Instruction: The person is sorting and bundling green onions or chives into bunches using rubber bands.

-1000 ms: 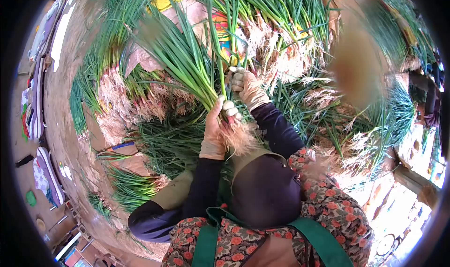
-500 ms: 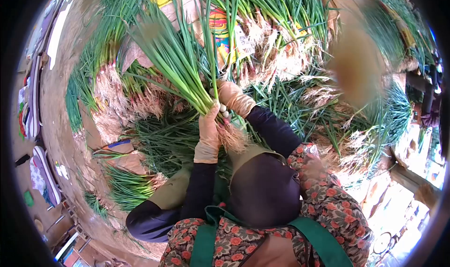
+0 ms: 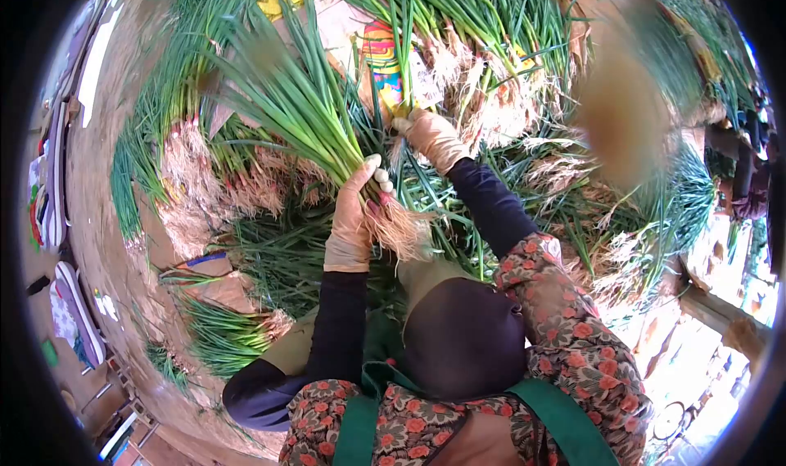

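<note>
My gloved left hand [image 3: 355,212] is closed round the lower stems of a bunch of green onions [image 3: 311,118]. The leaves fan out to the upper left, and the pale roots hang below the fingers. Up and to the right of it, my gloved right hand [image 3: 428,136] reaches to the lower edge of a colourful printed sheet [image 3: 381,57], beside the piled onions. Its fingers are bent together, and what they hold, if anything, is too small to make out.
More onions with bushy roots [image 3: 508,98] lie at the upper right, others [image 3: 192,171] at the left. A small bundle [image 3: 221,335] rests at the lower left near a piece of cardboard [image 3: 225,286]. Loose green leaves [image 3: 278,245] cover the ground before my knees.
My right hand has moved up and to the right, away from the bunch. My left hand has shifted slightly left and down with the onions still in it.
</note>
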`<action>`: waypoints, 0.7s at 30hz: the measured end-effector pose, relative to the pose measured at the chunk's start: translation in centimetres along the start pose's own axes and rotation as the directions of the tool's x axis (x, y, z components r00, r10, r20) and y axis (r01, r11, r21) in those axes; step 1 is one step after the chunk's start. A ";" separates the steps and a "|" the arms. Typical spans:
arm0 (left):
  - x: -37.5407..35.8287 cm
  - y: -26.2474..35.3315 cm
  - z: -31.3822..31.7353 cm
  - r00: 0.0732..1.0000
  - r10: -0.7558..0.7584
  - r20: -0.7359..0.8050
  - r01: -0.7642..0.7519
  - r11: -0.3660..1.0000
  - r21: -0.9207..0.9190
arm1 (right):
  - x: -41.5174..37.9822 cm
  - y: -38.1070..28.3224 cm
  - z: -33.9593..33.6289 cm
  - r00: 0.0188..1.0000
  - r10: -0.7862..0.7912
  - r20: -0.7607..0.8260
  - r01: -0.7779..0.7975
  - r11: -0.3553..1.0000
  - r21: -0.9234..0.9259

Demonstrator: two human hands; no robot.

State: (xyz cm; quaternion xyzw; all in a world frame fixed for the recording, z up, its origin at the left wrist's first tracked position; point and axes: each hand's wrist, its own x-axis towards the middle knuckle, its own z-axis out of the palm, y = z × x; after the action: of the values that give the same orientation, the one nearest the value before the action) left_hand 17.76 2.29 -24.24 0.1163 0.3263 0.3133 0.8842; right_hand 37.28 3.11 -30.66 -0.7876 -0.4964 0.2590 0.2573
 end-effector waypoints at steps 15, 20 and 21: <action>0.8 0.5 2.2 0.995 0.049 0.088 -0.034 0.986 -0.163 | 13.3 2.8 -6.0 0.939 -0.057 -0.338 -0.030 0.968 -0.249; 0.7 1.6 1.3 0.992 -0.053 0.113 0.076 0.975 -0.209 | 12.9 1.6 -7.0 0.984 -0.089 -0.151 0.074 0.992 -0.099; 1.1 1.7 0.5 0.987 -0.048 0.151 0.083 0.967 -0.240 | 11.1 2.0 -7.1 0.977 -0.159 -0.145 0.156 0.987 -0.034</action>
State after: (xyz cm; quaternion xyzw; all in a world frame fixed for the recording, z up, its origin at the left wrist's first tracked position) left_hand 17.88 4.33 -23.74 0.0173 0.2238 0.3126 0.9230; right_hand 47.41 11.51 -28.45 -0.7656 -0.5397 0.1736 0.3040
